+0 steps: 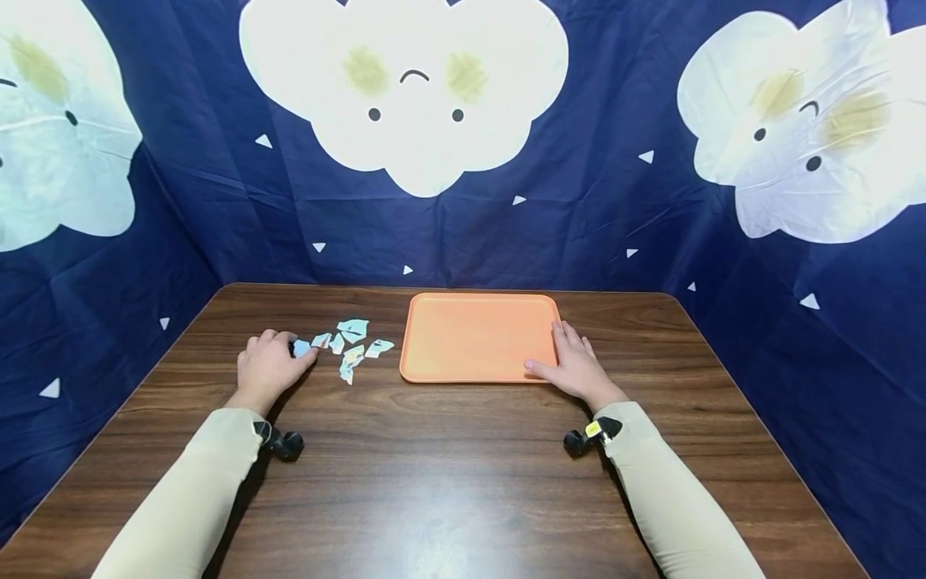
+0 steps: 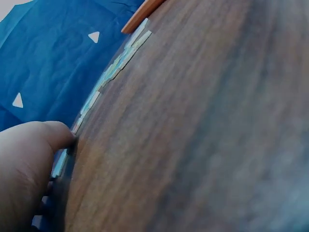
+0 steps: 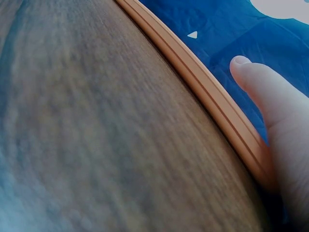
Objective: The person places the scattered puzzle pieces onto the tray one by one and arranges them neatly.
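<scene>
Table (image 1: 434, 458) lies under the orange tray (image 1: 473, 338). The right hand (image 1: 576, 367), fingers loose, touches the tray's right side. The left hand (image 1: 268, 368) and torn scraps (image 1: 354, 355) are left of the tray. That hand touches one blue scrap (image 1: 301, 348); can't tell if it's pinching.

Nearside tabletop (image 1: 434, 466) passable; pieces (image 1: 337, 344), orange tray (image 1: 481, 338) block beyond.

No text, label, brand, number or sign can be read.
</scene>
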`<state>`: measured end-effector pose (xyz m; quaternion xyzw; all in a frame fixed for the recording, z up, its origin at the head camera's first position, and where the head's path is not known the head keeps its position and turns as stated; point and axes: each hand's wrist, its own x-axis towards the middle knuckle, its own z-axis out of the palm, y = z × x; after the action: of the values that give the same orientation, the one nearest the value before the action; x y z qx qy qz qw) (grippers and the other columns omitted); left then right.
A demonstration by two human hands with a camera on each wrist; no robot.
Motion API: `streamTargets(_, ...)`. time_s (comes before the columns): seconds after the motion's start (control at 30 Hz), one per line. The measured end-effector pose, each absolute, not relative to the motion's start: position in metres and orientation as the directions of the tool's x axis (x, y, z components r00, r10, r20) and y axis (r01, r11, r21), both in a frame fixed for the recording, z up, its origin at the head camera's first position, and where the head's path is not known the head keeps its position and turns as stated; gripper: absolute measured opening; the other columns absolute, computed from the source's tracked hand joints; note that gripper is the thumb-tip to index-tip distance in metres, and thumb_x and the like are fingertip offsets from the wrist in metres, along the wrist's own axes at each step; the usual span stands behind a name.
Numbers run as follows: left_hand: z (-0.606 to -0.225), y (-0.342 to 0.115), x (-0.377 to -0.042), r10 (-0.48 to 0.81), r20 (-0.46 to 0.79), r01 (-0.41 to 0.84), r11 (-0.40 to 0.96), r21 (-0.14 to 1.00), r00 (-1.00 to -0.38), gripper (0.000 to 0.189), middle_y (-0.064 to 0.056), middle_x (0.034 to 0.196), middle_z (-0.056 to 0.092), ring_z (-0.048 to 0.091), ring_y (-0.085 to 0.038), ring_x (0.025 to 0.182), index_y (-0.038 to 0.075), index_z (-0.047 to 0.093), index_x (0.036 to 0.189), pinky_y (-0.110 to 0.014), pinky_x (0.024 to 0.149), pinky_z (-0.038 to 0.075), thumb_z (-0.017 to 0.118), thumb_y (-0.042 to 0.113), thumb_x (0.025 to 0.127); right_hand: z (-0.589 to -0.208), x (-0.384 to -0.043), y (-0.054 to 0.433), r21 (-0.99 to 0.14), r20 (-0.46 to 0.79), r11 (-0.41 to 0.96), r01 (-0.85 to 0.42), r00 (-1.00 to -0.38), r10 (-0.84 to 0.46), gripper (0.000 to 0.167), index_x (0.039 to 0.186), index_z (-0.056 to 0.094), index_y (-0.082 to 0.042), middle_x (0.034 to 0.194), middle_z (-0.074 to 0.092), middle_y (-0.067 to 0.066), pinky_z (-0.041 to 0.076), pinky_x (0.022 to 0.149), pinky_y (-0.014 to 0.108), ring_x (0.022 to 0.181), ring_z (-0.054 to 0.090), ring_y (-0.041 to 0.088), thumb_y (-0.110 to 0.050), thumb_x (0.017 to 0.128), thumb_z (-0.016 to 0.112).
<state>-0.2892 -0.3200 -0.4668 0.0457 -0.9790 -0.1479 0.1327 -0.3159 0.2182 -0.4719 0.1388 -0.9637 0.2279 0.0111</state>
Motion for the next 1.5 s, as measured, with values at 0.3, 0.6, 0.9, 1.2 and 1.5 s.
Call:
streamTargets(0.3, -0.451, -0.314, -0.291, -0.089, 0.153, -0.043, 0.959, 0.279, -0.984, 0.053, -0.032, 0.109, 0.064, 0.063, -0.048, 0.092, -0.008, 0.064, 0.119, -0.061, 0.07, 0.05, 0.064, 0.034, 0.087, -0.474, -0.315, 0.219, -0.442, 0.079, 0.855, -0.271, -0.961, -0.264, 0.114, 0.161, 0.012, 0.001, 0.166, 0.011, 0.024, 0.005, 0.121, 0.058, 0.154, 0.01, 0.039, -0.076, 0.087, 0.054)
streamTargets(0.6, -0.449, -0.314, -0.289, -0.071, 0.163, -0.025, 0.963, 0.267, -0.984, 0.049, -0.03, 0.103, 0.064, 0.064, -0.043, 0.084, -0.008, 0.067, 0.113, -0.057, 0.066, 0.052, 0.066, 0.031, 0.084, -0.474, -0.316, 0.219, -0.43, 0.086, 0.86, -0.273, -0.961, -0.262, 0.114, 0.16, 0.013, 0.001, 0.166, 0.011, 0.024, 0.005, 0.121, 0.059, 0.154, 0.011, 0.038, -0.077, 0.087, 0.053)
streamTargets(0.9, -0.449, -0.315, -0.292, -0.032, 0.199, 0.02, 0.967, 0.255, -0.979, 0.046, -0.032, 0.108, 0.06, 0.064, -0.046, 0.085, -0.007, 0.067, 0.117, -0.06, 0.075, 0.051, 0.069, 0.025, 0.084, -0.473, -0.315, 0.218, -0.432, 0.079, 0.86, -0.272, -0.961, -0.265, 0.113, 0.16, 0.012, 0.001, 0.166, 0.011, 0.024, 0.005, 0.121, 0.058, 0.154, 0.01, 0.038, -0.076, 0.088, 0.053)
streamTargets(1.2, -0.451, -0.316, -0.29, -0.018, 0.239, 0.044, 0.967, 0.25, -0.971, 0.039, -0.029, 0.109, 0.063, 0.063, -0.047, 0.091, 0.005, 0.068, 0.12, -0.06, 0.076, 0.05, 0.07, 0.022, 0.085, -0.473, -0.314, 0.218, -0.443, 0.081, 0.855, -0.271, -0.962, -0.263, 0.112, 0.161, 0.015, 0.0, 0.166, 0.012, 0.025, 0.006, 0.12, 0.06, 0.153, 0.011, 0.041, -0.076, 0.088, 0.053)
streamTargets(1.5, -0.449, -0.317, -0.291, -0.014, 0.258, 0.057, 0.962, 0.266, -0.966, 0.043, -0.031, 0.115, 0.061, 0.063, -0.049, 0.094, 0.006, 0.066, 0.127, -0.063, 0.076, 0.049, 0.066, 0.02, 0.086, -0.472, -0.314, 0.218, -0.441, 0.074, 0.856, -0.271, -0.961, -0.266, 0.112, 0.161, 0.015, -0.002, 0.166, 0.01, 0.025, 0.005, 0.12, 0.06, 0.153, 0.01, 0.042, -0.078, 0.087, 0.052)
